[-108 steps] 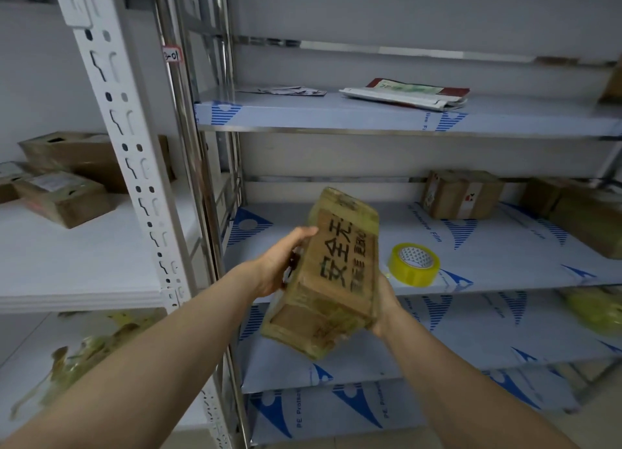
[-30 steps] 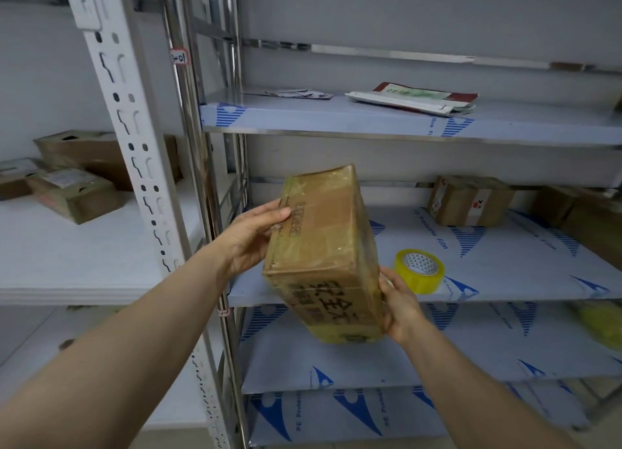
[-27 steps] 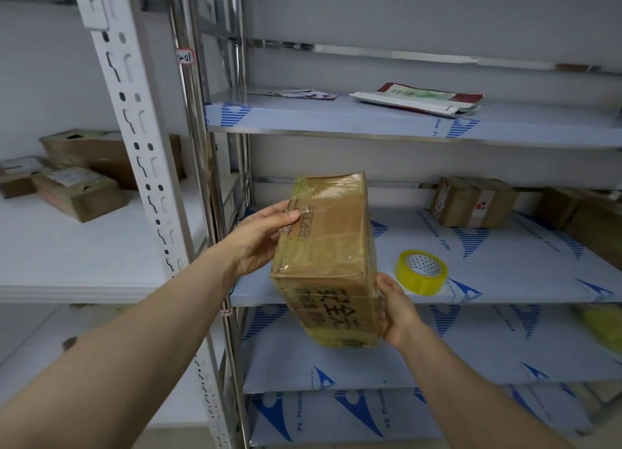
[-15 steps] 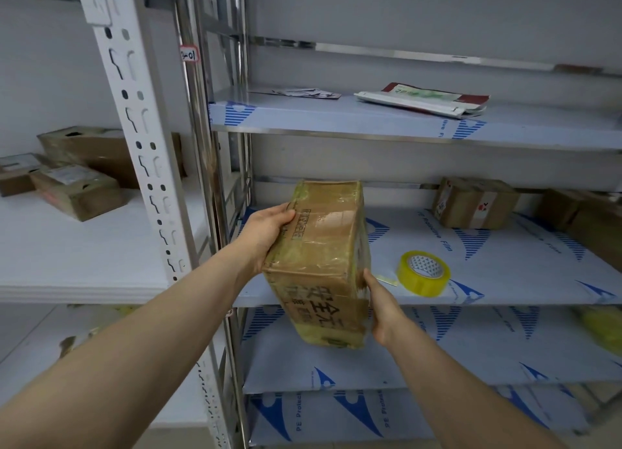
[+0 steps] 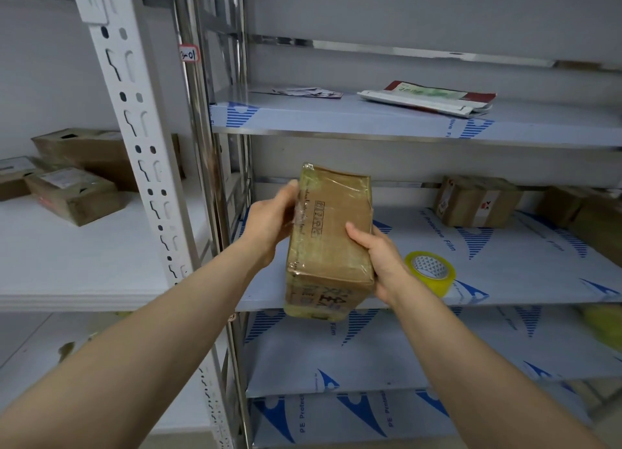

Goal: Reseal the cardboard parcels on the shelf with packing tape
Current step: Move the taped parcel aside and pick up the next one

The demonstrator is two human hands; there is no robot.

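We face a steel shelf (image 5: 505, 266) wrapped in blue-printed film. In front of its middle level we hold a taped cardboard parcel (image 5: 330, 239) in the air, our left hand (image 5: 269, 226) gripping its left side, our right hand (image 5: 380, 260) clasping its near right edge. A yellow tape roll (image 5: 432, 275) lies on the shelf just right of our right hand.

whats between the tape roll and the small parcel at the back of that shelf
Nothing: in the head view only bare shelf separates the tape roll from the small parcel.
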